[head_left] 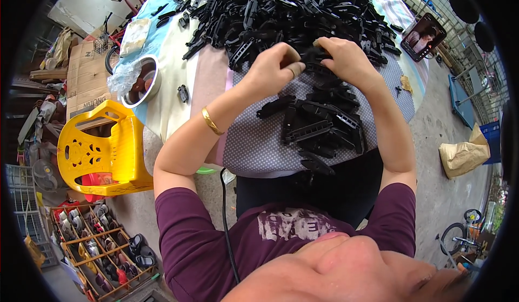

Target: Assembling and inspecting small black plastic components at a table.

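Observation:
My left hand (277,68), with a ring and a gold bangle on its arm, is curled at the near edge of a large heap of black plastic parts (254,15). Facing it, my right hand (348,60) has its thumb and fingers closed around a black plastic part (313,59). The left fingertips meet the same part from the other side; its exact shape is blurred and partly hidden. Just below my hands lies a smaller pile of long, slotted black parts (319,119), close to the table's near edge.
A cloth-covered table (248,145) carries the heap. On its left stand a white bowl (157,83) with a plastic bag and one loose black part (183,93). A phone (424,36) is propped at the right. Beside the table are a yellow chair (127,151) and a paper sack (465,153).

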`<action>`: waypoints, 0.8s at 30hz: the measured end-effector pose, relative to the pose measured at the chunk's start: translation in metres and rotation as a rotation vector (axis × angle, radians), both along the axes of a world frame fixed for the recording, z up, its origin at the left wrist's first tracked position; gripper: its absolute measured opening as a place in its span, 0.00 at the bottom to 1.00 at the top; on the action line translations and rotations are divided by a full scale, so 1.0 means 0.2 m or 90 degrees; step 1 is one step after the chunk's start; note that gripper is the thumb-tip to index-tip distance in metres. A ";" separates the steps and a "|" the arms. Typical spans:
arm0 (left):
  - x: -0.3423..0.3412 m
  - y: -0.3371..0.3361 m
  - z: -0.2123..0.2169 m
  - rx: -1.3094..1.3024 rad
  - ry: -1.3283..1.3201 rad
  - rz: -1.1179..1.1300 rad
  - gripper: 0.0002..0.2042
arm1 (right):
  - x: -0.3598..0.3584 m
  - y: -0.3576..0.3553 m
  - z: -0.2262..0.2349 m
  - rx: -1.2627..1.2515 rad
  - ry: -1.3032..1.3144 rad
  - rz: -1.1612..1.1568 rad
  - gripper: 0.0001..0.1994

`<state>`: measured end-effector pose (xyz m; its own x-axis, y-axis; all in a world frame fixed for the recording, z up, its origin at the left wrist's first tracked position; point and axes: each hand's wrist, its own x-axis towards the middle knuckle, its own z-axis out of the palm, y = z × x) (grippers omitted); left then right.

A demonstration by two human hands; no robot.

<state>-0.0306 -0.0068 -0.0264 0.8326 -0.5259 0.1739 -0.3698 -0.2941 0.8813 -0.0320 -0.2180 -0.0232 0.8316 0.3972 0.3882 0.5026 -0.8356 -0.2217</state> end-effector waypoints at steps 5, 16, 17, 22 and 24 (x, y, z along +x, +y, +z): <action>-0.01 0.01 0.04 -0.300 0.234 0.039 0.16 | -0.01 0.02 0.09 0.328 0.036 0.046 0.19; 0.01 0.02 0.02 -0.288 0.188 0.026 0.18 | -0.07 0.14 0.06 0.482 0.100 0.171 0.12; 0.00 0.02 0.02 -0.288 0.189 0.023 0.18 | -0.07 0.13 0.05 0.451 0.089 0.164 0.13; 0.00 0.02 0.05 -0.388 0.253 0.002 0.14 | -0.04 0.10 0.03 0.378 -0.021 0.225 0.16; 0.01 0.03 0.05 -0.373 0.257 -0.010 0.13 | -0.05 0.12 0.06 0.376 -0.015 0.218 0.18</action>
